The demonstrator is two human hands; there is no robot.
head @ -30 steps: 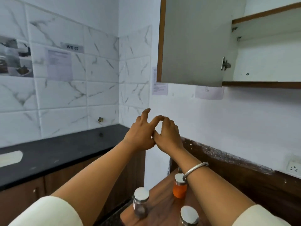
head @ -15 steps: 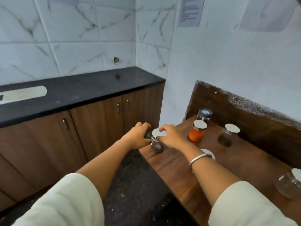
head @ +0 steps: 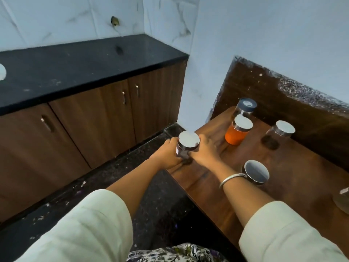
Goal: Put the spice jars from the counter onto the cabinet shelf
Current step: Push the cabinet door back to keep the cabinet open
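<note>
A dark-filled spice jar (head: 187, 147) with a silver lid stands near the left edge of the wooden counter (head: 294, 178). My left hand (head: 170, 155) grips it from the left and my right hand (head: 205, 151) grips it from the right. Farther back stand an orange-filled jar (head: 237, 132), a dark-lidded jar (head: 245, 107) and a nearly empty clear jar (head: 277, 134). Another silver-lidded jar (head: 255, 172) sits beside my right forearm. The cabinet shelf is out of view.
A glass jar (head: 342, 201) is cut off at the right edge. A black countertop (head: 85, 65) over brown cabinet doors runs along the left wall. Dark speckled floor (head: 151, 186) lies between it and the wooden counter. A dark backsplash (head: 283, 87) rises behind the jars.
My hands came down from mid-air in front of the open cabinet and closed around the dark-filled jar. My view tilted down, so the cabinet left the frame.
</note>
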